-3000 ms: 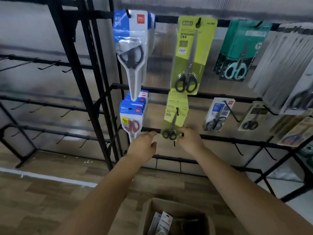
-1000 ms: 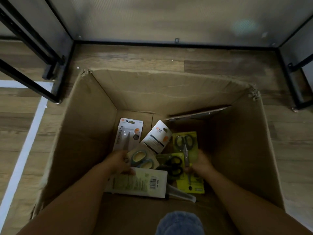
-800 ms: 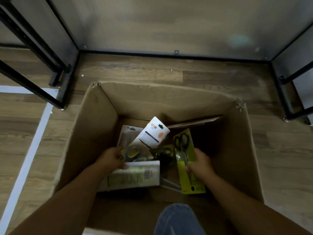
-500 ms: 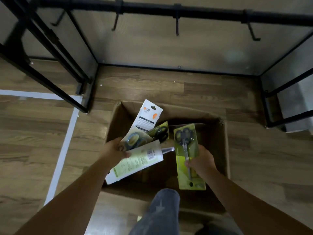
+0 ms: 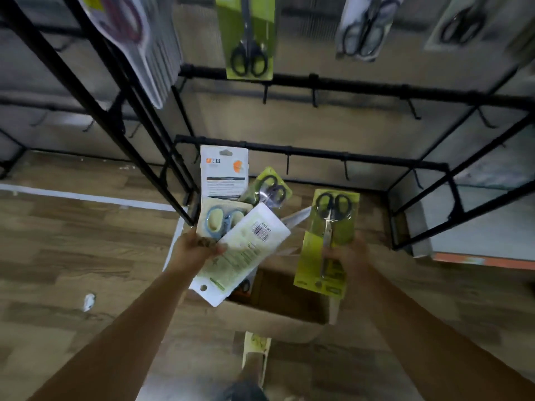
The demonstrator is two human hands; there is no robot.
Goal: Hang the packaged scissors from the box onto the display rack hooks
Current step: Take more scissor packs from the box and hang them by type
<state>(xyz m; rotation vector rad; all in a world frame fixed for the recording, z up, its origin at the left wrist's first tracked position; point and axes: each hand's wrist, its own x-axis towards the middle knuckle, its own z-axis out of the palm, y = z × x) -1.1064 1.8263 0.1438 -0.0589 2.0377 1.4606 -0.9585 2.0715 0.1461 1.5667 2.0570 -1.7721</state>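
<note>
My left hand (image 5: 194,250) grips a fanned bunch of packaged scissors: a white pack with a barcode (image 5: 241,251), a blue-handled pair (image 5: 221,218), a white and orange card (image 5: 224,172) and a green pack (image 5: 267,188). In my right hand (image 5: 348,253) I hold one green pack with black-handled scissors (image 5: 327,241), handles up. Both hands are above the open cardboard box (image 5: 275,319) on the floor. The black display rack (image 5: 347,156) stands just behind, with bare hooks (image 5: 346,170) on its lower bars.
A green scissors pack (image 5: 249,36) hangs above centre, with white packs (image 5: 364,27) to the right and a stack of packs (image 5: 139,39) at upper left. A slanted black rack post (image 5: 95,105) crosses the left. The wooden floor carries a white tape line (image 5: 86,196).
Both hands have lifted the packs out of the box. The view has tilted up from the box to the rack, so hanging packs and hooks show again.
</note>
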